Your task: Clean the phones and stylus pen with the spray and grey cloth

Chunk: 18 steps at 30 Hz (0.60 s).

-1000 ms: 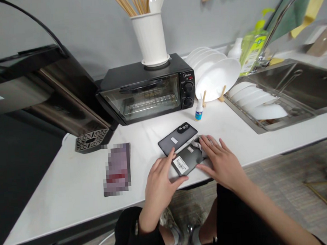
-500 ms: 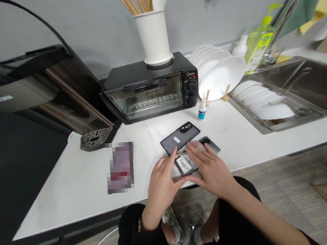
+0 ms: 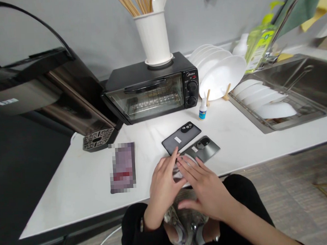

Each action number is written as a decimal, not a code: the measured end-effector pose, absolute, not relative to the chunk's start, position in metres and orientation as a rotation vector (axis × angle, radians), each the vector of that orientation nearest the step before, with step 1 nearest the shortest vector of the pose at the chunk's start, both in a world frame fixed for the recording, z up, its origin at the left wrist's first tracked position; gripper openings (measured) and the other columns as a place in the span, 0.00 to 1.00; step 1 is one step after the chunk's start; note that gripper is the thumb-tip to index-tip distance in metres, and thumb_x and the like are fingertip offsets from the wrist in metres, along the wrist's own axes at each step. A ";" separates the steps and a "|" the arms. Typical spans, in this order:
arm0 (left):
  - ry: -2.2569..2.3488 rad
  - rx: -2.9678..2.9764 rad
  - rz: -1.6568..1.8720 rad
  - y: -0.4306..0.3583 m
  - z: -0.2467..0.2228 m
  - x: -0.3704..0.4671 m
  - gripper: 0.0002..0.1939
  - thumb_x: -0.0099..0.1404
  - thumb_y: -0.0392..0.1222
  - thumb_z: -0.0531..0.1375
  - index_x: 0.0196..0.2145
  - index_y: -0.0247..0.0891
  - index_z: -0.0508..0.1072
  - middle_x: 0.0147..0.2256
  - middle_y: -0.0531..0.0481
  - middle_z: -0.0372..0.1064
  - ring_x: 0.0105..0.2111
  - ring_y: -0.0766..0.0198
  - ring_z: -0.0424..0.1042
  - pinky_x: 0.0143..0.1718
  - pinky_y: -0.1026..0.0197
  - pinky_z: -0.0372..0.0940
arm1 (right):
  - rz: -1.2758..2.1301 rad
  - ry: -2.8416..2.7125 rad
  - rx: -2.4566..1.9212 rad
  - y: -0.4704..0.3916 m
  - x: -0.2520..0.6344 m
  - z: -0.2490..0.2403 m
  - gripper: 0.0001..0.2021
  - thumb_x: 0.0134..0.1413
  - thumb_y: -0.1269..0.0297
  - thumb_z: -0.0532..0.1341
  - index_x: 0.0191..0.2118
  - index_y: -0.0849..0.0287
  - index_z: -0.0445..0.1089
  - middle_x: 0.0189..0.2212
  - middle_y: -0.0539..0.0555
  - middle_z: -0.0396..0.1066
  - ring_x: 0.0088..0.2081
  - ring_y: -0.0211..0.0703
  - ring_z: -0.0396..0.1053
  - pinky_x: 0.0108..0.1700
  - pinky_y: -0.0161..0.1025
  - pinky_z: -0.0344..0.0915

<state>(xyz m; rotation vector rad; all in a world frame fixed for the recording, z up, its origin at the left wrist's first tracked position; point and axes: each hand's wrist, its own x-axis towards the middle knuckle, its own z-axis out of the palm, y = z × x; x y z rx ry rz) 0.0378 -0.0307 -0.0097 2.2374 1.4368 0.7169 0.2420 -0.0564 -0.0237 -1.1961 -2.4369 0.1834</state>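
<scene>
- Here's the dark grey phone [image 3: 208,153], camera side up on the white counter [image 3: 242,147], its long axis slanting from the hands at the lower left out to the camera end at the upper right.
- Both hands crowd that lower-left end, and it's the left hand [image 3: 165,185] that sits beyond it, the right hand [image 3: 204,183] reaching across from the near side.
- Left hand: thumb and forefinger well apart, framing the phone's covered end — whether they pinch its edges, I can't tell, as the right fingers block the view.
- Right hand: fingers straight and close together, laid over a crumpled pale cloth [image 3: 179,174], thumb sticking out wide — a flat, open hand, no pinch showing. Contact underneath is hidden.
- Just behind the phone, nearly parallel, lies the black phone case [image 3: 184,136], its lower-left corner near the left forefinger.
- Beyond that, upright, a small white bottle [image 3: 203,111] stands near the plates [image 3: 223,76].
</scene>
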 end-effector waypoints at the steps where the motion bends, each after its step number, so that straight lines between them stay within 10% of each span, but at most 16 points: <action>1: 1.438 2.230 0.711 -0.031 -0.009 0.038 0.55 0.63 0.38 0.73 0.76 0.54 0.45 0.59 0.46 0.73 0.57 0.50 0.71 0.59 0.46 0.69 | 0.199 -2.456 -1.167 -0.059 0.244 -0.024 0.48 0.65 0.33 0.57 0.76 0.65 0.47 0.74 0.64 0.51 0.75 0.60 0.51 0.72 0.63 0.57; 18: 1.435 2.210 0.733 -0.033 -0.011 0.039 0.56 0.61 0.42 0.74 0.76 0.53 0.44 0.59 0.45 0.73 0.58 0.48 0.70 0.61 0.43 0.67 | 0.021 -2.318 -1.440 -0.045 0.278 -0.028 0.43 0.70 0.38 0.54 0.78 0.60 0.44 0.74 0.64 0.52 0.74 0.62 0.53 0.71 0.68 0.56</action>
